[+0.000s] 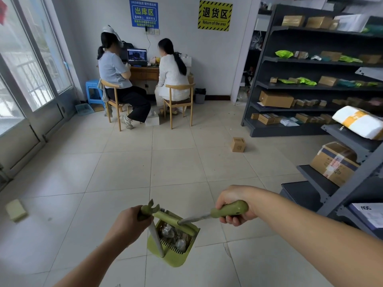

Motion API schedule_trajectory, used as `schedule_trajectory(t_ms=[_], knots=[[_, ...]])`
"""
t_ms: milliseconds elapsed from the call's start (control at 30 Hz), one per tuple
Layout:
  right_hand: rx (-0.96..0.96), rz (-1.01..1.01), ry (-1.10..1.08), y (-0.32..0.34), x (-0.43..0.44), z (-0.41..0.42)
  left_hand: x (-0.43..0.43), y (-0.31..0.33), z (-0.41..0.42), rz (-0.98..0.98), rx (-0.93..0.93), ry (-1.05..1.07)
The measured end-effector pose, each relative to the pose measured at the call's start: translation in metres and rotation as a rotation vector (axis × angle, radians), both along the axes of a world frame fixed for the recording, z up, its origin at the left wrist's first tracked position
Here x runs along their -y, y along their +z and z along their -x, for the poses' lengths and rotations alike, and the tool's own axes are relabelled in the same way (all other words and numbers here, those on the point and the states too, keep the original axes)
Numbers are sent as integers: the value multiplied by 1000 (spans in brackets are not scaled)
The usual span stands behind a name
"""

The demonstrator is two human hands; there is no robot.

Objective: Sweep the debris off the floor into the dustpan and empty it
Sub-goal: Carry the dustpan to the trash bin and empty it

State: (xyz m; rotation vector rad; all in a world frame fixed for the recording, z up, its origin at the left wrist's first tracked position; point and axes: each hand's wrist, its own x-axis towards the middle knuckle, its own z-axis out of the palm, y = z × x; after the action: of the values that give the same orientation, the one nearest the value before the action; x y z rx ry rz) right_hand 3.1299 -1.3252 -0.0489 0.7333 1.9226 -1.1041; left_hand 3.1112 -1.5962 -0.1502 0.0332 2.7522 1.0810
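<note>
Tiled floor, near edge: green dustpan upright just below both hands, loaded w/ debris, pole rising to L hand, nearer one. Broom head across pan top, shaft slanting up-right. Grey bin far off at back wall, prob. dump spot. L fingers curled round pan grip; R hand curled round broom grip.

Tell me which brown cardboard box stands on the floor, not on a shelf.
The small brown box alone on the tiles before the dark shelf unit; every other brown box sits on a shelf.
</note>
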Motion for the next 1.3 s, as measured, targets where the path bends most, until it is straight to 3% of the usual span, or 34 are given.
schedule_trajectory(t_ms=[667, 1300], knots=[[-1, -23, 16, -8, -87, 101, -90, -4, 102, 9, 13, 7], [10, -40, -25, 4, -99, 262, -112, 5, 279, 0, -6, -60]])
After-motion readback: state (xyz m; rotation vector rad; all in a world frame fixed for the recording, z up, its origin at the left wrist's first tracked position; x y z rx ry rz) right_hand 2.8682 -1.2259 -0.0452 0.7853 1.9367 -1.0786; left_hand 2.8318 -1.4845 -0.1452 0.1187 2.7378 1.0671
